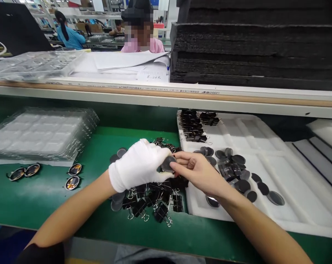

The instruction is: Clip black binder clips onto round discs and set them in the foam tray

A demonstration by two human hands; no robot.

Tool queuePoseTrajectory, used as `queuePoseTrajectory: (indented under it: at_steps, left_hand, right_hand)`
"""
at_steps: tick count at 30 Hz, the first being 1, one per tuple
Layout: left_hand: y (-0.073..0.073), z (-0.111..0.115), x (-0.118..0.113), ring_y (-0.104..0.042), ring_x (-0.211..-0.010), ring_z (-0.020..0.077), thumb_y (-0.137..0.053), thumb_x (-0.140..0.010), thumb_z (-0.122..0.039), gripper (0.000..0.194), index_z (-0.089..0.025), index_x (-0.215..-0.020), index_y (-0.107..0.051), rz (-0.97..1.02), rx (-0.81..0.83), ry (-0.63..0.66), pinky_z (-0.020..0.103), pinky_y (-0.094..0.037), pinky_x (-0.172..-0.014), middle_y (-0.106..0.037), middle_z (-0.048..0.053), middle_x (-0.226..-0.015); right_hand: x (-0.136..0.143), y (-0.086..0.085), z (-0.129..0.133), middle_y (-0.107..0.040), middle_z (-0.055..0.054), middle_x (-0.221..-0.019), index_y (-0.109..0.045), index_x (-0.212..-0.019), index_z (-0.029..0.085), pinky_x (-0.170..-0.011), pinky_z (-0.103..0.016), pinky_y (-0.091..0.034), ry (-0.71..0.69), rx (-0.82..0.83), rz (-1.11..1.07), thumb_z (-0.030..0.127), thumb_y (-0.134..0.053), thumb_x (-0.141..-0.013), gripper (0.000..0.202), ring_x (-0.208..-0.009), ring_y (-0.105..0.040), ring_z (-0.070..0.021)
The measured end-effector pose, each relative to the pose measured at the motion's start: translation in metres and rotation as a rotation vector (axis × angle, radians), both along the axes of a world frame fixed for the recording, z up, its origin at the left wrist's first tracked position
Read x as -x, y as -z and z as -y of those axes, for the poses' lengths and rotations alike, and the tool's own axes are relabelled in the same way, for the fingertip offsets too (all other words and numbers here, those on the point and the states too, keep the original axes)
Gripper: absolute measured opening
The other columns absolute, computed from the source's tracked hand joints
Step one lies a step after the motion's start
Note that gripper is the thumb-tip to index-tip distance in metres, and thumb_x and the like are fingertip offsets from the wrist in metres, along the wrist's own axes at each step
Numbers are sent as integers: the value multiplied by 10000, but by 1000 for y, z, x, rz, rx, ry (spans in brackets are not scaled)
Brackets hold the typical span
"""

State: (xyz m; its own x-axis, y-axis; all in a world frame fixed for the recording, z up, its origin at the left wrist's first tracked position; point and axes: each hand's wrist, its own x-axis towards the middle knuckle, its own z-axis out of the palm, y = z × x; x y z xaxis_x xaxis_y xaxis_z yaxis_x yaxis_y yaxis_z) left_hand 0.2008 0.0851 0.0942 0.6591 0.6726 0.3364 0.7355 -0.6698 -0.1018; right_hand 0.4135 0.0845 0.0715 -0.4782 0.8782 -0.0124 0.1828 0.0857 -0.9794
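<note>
My left hand (142, 163), in a white glove, is closed on the edge of a round dark disc with a thin rim (168, 164). My bare right hand (196, 170) pinches the same disc from the other side, its thumb lying on the disc's face. Below both hands lies a heap of black binder clips (154, 200) with silver wire handles. Several grey discs (116, 201) rest on the green table left of the heap, partly hidden by my glove. More dark discs (239, 176) lie scattered in the white tray to the right.
Stacked clear plastic trays (42, 135) stand at the left. Two pairs of round framed lenses (72, 176) lie before them. The white tray (289, 216) also holds binder clips (192, 126) at its far corner. A shelf edge (154, 97) crosses above, bearing papers and black foam sheets (254, 44). A person sits beyond.
</note>
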Motion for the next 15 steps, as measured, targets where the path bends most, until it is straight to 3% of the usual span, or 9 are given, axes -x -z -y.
queuePoseTrajectory:
  at_steps: [2,4,7,9,11,15]
  left_hand:
    - [-8,-4,10,-725,-877,261,-552,-926,-648,610,-186,-1323,-590,39,67,-12,370,-504,-789,-754,80,-983]
    - [-17,-12,26,-721,-900,229,-502,-961,-632,585,-219,-1371,-565,107,114,-152,337,-506,-803,-757,55,-1037]
    - [-20,-30,49,-704,-805,220,-386,-1020,-547,454,-233,-1116,-700,61,141,-425,323,-483,-734,-754,36,-916]
    - [-14,-42,59,-681,-747,240,-388,-1010,-545,472,-217,-958,-725,-78,208,-503,322,-443,-661,-734,54,-831]
    - [-4,-51,61,-669,-737,248,-435,-982,-567,461,-214,-929,-727,-162,325,-467,311,-409,-621,-723,62,-801]
    - [16,-58,51,-668,-780,221,-600,-885,-611,450,-260,-1149,-699,-174,430,-186,291,-400,-622,-735,37,-933]
  right_hand:
    - [-4,-2,-5,-781,-58,-898,-738,-1129,197,-775,-351,-633,10,125,-117,405,-764,-862,339,-755,-723,-165]
    - [-11,-5,-9,-775,-66,-939,-750,-1064,202,-752,-316,-630,80,174,-236,414,-790,-845,308,-779,-717,-157]
    - [-19,-10,-13,-758,-68,-943,-762,-947,209,-714,-266,-625,126,223,-346,405,-817,-825,237,-838,-724,-165]
    - [-21,-12,-14,-751,-63,-920,-762,-919,214,-693,-253,-623,127,242,-365,402,-837,-806,231,-840,-727,-170]
    - [-20,-12,-13,-750,-65,-922,-759,-921,217,-687,-263,-625,122,245,-358,412,-842,-798,245,-849,-731,-182]
    - [-17,-10,-11,-749,-66,-967,-753,-957,224,-732,-292,-635,106,239,-342,415,-828,-814,251,-894,-735,-197]
